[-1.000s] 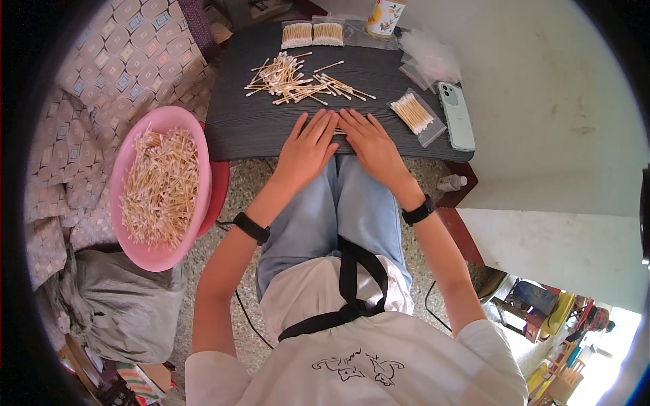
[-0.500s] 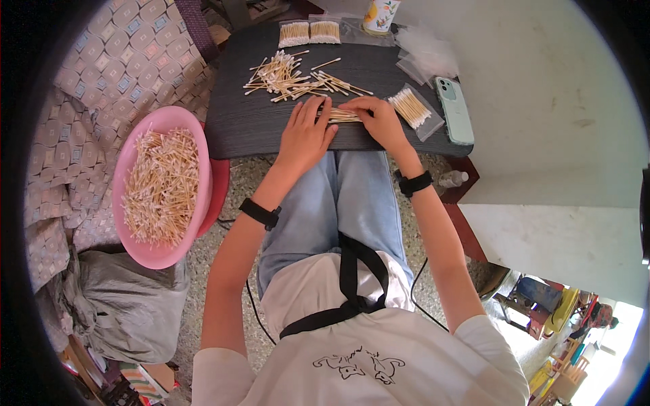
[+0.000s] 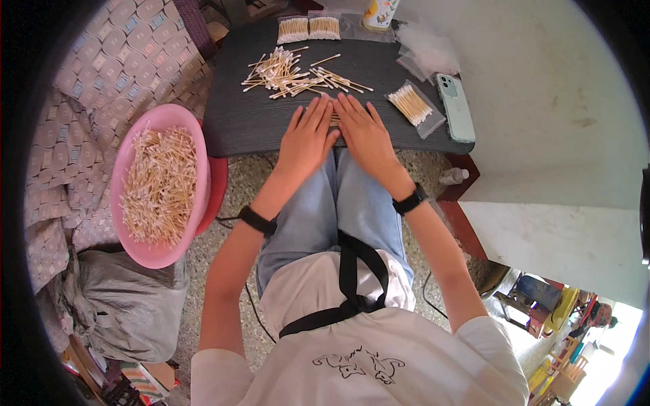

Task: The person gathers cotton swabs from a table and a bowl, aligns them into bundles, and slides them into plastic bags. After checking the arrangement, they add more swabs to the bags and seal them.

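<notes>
Side by side at the near part of the dark table (image 3: 237, 132), my left hand (image 3: 306, 137) and my right hand (image 3: 364, 137) lie flat with fingers stretched out. Under them is a row of cotton swabs (image 3: 334, 120); only a thin strip shows in the gap between the hands, and the rest is covered. Just beyond my fingertips spreads a loose heap of cotton swabs (image 3: 279, 74), with a few strays to its right. A clear bag of cotton swabs (image 3: 411, 105) lies to the right of my right hand.
Two filled swab bags (image 3: 293, 30) lie at the back edge, near a patterned cup (image 3: 379, 15). Clear plastic bags (image 3: 428, 51) and a pale green phone (image 3: 456, 108) are at the right. A pink basin (image 3: 119, 196) full of swabs stands left, over a red stool (image 3: 217, 189).
My right hand has moved left and flattened, from bent fingers at the right end of the swab row to lying beside my left hand. The left hand has barely moved.
</notes>
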`<action>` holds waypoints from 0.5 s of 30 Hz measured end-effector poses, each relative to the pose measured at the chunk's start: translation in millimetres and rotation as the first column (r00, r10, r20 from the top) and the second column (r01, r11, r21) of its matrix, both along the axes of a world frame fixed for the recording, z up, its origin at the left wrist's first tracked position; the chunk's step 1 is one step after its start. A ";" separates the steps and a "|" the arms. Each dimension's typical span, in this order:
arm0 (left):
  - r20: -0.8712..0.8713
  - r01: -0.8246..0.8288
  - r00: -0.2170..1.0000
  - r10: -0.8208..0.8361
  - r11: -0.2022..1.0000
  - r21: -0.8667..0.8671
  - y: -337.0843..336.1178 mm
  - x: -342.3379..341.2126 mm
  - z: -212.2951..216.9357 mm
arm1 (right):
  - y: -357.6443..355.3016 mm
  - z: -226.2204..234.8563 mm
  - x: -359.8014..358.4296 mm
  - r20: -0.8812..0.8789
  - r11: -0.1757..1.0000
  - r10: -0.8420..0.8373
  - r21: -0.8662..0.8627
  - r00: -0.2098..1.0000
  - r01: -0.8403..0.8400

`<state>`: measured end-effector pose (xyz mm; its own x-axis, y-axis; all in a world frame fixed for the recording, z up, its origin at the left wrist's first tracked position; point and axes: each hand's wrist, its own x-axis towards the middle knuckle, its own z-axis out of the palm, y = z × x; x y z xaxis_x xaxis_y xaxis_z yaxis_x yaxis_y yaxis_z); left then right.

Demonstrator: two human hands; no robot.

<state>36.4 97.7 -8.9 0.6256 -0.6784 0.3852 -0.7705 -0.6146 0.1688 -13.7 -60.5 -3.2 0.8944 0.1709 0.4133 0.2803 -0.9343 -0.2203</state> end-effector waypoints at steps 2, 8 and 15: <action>0.024 -0.025 0.999 0.025 1.000 -0.006 -5.9 2.7 -1.9 | 4.3 -3.8 10.0 0.132 0.990 -0.100 -0.089 0.986 0.112; 0.014 -0.007 1.000 0.007 1.000 0.014 7.5 -7.9 -2.2 | -1.4 -10.7 -0.3 0.049 0.984 0.004 0.175 0.999 -0.013; -0.002 0.002 1.000 -0.002 0.992 -0.130 -3.4 -0.9 1.3 | 14.2 -7.0 -10.1 0.110 0.990 -0.010 0.138 0.994 -0.005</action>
<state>35.5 94.3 -7.6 0.6253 -0.6241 0.4686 -0.7713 -0.5857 0.2492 -23.8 -46.3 -10.2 0.8427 0.1035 0.5284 0.3076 -0.8980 -0.3147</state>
